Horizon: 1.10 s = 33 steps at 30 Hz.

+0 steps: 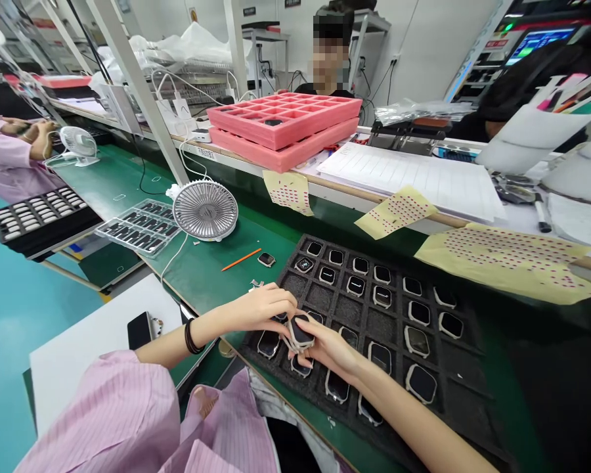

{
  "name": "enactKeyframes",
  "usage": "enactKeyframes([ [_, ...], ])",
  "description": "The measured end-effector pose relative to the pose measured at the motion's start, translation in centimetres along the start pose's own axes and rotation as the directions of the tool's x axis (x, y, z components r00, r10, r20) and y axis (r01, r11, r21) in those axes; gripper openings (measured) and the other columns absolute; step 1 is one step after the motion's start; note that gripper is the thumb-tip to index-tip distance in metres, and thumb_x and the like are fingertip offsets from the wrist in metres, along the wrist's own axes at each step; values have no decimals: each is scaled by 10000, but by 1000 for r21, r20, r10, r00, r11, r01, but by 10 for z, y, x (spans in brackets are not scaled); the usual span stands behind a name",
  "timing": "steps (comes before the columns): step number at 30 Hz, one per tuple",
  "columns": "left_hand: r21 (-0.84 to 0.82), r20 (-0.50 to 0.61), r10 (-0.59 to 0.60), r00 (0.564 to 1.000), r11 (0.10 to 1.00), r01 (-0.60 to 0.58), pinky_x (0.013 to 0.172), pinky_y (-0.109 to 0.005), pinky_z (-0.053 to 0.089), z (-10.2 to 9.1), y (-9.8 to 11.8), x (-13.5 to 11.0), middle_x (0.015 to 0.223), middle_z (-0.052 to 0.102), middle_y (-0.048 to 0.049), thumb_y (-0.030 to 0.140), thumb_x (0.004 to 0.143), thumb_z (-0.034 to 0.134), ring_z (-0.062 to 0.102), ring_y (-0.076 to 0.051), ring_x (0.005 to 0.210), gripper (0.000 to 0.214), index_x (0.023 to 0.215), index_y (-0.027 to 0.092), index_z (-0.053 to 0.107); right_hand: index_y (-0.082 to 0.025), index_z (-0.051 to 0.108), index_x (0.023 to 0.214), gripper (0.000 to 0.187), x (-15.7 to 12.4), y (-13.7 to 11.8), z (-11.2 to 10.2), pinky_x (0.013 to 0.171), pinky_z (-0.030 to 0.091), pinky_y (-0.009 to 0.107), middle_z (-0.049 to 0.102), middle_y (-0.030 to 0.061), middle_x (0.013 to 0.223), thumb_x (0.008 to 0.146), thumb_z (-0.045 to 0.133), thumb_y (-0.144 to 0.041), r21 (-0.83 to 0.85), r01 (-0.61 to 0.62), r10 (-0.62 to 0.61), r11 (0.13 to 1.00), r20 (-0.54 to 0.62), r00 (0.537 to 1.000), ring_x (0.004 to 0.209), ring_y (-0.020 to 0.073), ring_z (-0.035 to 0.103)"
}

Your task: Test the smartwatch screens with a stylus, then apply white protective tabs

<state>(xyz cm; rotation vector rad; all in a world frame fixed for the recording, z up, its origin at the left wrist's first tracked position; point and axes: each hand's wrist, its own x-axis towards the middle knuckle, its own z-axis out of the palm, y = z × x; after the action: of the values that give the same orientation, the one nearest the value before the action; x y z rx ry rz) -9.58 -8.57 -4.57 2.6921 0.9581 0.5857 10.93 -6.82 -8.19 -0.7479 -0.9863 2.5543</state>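
Both my hands meet over the near left part of a black foam tray (320, 299). A smartwatch body (301, 332) with a dark screen and a pale metal case is pinched in my right hand (328, 347). My left hand (268, 309) is closed at the watch's left side, its fingertips against the case; whether something small is between them is hidden. More watch bodies, such as one with a lit screen (356, 285), lie in the tray's compartments around my hands. Several compartments hold none.
Beyond my left hand lie an orange stick (241, 259) and a loose watch (266, 260). A white fan (205, 210) stands behind, beside a clear tray of dark parts (140, 226). Pink foam trays (283, 125) are stacked on the shelf. People sit opposite and at far left.
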Motion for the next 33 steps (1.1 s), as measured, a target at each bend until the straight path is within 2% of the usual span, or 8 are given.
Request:
enactKeyframes([
  [4, -159, -34, -143, 989, 978, 135, 814, -286, 423, 6, -7, -12, 944, 650, -87, 526, 887, 562, 593, -163, 873, 362, 886, 164, 554, -202, 417, 1331, 624, 3, 9, 6, 425, 336, 220, 659, 26, 783, 814, 665, -448, 72, -48, 45, 996, 41, 998, 609, 197, 657],
  [7, -309, -66, -295, 953, 915, 261, 757, -269, 465, 2, -33, -25, 963, 624, -80, 544, 833, 636, 582, -157, 832, 406, 937, 157, 570, -192, 349, 1395, 662, 4, 8, 8, 436, 356, 232, 675, 54, 816, 841, 638, -411, 104, -57, 52, 993, 49, 997, 629, 210, 662],
  [10, -188, -76, -441, 894, 887, 421, 871, -316, 465, -4, -67, -43, 1028, 620, -97, 441, 944, 515, 591, -192, 968, 308, 962, 154, 627, -179, 319, 1418, 643, 4, 1, 4, 438, 361, 237, 678, 60, 803, 870, 601, -362, 115, -17, 18, 993, 1, 1000, 618, 209, 654],
  [13, -67, -18, -510, 860, 859, 508, 916, -336, 464, -4, -91, -60, 1077, 621, -108, 377, 946, 516, 600, -209, 1005, 271, 1033, 160, 653, -177, 342, 1411, 620, 6, -3, -4, 430, 360, 237, 673, 53, 775, 871, 594, -349, 135, 6, -4, 991, -14, 1000, 591, 202, 638],
  [22, -82, 19, -604, 796, 793, 604, 786, -288, 492, 7, -102, -69, 977, 668, -93, 363, 896, 562, 626, -190, 861, 238, 928, 152, 667, -166, 364, 1417, 639, 9, -8, -8, 453, 359, 251, 686, 80, 813, 859, 608, -358, 163, 30, -29, 986, -7, 1000, 639, 226, 657],
  [28, -123, -81, -658, 749, 752, 648, 644, -248, 484, 3, -83, -58, 757, 688, -47, 370, 916, 547, 627, -151, 664, 267, 887, 130, 660, -151, 329, 1441, 643, 9, -12, -8, 459, 346, 253, 685, 85, 834, 873, 560, -344, 178, 23, -22, 984, -5, 1000, 632, 219, 644],
  [30, -135, -156, -607, 779, 795, 592, 691, -253, 498, 0, -61, -47, 856, 712, -58, 339, 937, 531, 643, -148, 734, 242, 941, 141, 670, -150, 345, 1433, 632, 10, -12, -9, 459, 342, 254, 684, 87, 832, 871, 557, -347, 180, 21, -22, 983, 3, 1000, 635, 223, 643],
  [33, -99, -340, -262, 903, 965, 243, 751, -261, 519, -3, -21, -25, 897, 728, -72, 267, 958, 528, 661, -148, 829, 192, 999, 155, 679, -152, 403, 1394, 578, 10, -12, -9, 461, 340, 260, 683, 92, 832, 873, 552, -353, 180, 18, -22, 983, 23, 999, 641, 227, 640],
])
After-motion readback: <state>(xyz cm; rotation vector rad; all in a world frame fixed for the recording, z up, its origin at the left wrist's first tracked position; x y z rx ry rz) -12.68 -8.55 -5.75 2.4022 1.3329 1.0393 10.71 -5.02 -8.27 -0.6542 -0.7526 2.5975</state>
